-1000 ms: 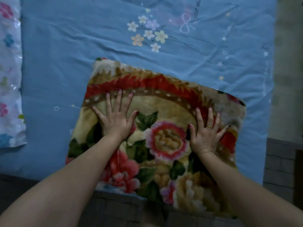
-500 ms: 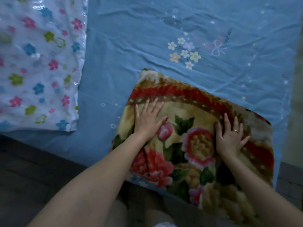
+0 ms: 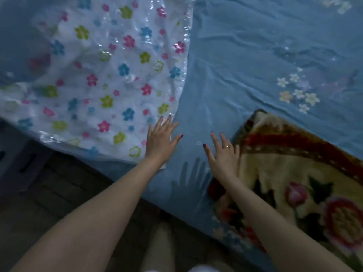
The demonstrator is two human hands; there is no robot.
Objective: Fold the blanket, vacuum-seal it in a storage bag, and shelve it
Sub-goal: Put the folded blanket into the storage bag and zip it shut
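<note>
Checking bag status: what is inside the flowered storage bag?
Nothing bulky shows; the storage bag lies flat on the bed sheet. The folded blanket is outside it. Its printed plastic hides any thin contents.

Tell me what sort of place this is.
Most likely a bedroom: a blue sheet with printed flowers covers what looks like a bed, a folded floral blanket lies on it, and a flower-printed plastic storage bag lies beside it.

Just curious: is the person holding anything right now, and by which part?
Nothing is held. The left hand and right hand are both open with straight fingers.
</note>
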